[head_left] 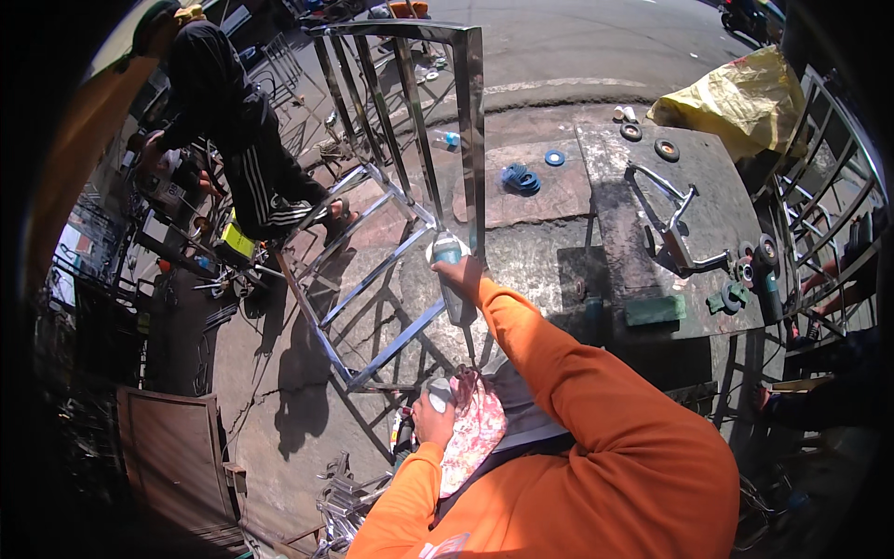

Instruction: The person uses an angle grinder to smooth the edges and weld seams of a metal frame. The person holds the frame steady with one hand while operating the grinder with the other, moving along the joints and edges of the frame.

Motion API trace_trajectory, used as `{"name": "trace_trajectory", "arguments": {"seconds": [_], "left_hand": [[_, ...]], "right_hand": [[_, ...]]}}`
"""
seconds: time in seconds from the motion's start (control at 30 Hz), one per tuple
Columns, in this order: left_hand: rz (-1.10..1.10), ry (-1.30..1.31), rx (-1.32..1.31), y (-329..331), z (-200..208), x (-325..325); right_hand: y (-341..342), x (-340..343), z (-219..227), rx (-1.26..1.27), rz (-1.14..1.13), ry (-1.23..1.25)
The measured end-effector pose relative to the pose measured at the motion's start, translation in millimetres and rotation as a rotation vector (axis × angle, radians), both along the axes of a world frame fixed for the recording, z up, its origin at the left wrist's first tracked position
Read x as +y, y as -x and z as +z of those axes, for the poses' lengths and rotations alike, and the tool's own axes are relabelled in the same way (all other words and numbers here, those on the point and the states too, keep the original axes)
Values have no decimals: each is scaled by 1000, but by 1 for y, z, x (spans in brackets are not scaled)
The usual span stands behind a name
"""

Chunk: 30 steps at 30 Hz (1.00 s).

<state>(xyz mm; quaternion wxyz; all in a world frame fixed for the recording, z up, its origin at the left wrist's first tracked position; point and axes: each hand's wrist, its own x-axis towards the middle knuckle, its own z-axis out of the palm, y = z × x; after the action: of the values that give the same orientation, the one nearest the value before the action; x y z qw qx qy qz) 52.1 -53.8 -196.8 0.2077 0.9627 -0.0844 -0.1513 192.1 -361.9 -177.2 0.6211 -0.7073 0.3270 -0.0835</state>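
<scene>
My right hand (463, 276) is wrapped around an angle grinder (455, 303), whose cord end points back toward my lap. The grinder's pale round disc is by the upright of a shiny metal chair frame (472, 140); whether they touch I cannot tell. Low in front of me, my left hand (431, 425) grips a pale grey-white piece (440, 394), its kind unclear. Beside that hand a pink and white patterned cloth (473, 430) lies over my lap. The frame has a tall slatted back and a seat of bare crossbars (400, 343).
On the right, a worn board (684, 177) bears a bent metal tube piece (678, 219), small wheels (667, 150) and a green block (655, 310). Blue discs (521, 179) lie ahead. A person in dark clothes (223, 121) stands at left. Metal offcuts (343, 503) lie near my left arm.
</scene>
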Motion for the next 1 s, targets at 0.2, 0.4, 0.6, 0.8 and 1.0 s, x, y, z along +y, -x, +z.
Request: {"name": "trace_trajectory", "arguments": {"seconds": [0.2, 0.4, 0.6, 0.8, 1.0], "left_hand": [[1, 31, -48, 1, -9, 17], [-32, 60, -45, -1, -8, 10], [-37, 76, -73, 1, -2, 8], [-22, 96, -35, 4, 0, 15], [-31, 86, -56, 2, -2, 11]], "right_hand": [[-18, 21, 4, -112, -225, -85], [2, 35, -17, 42, -189, -87], [47, 51, -12, 60, -151, 116], [73, 47, -7, 51, -133, 24], [75, 48, -34, 130, -185, 10]]}}
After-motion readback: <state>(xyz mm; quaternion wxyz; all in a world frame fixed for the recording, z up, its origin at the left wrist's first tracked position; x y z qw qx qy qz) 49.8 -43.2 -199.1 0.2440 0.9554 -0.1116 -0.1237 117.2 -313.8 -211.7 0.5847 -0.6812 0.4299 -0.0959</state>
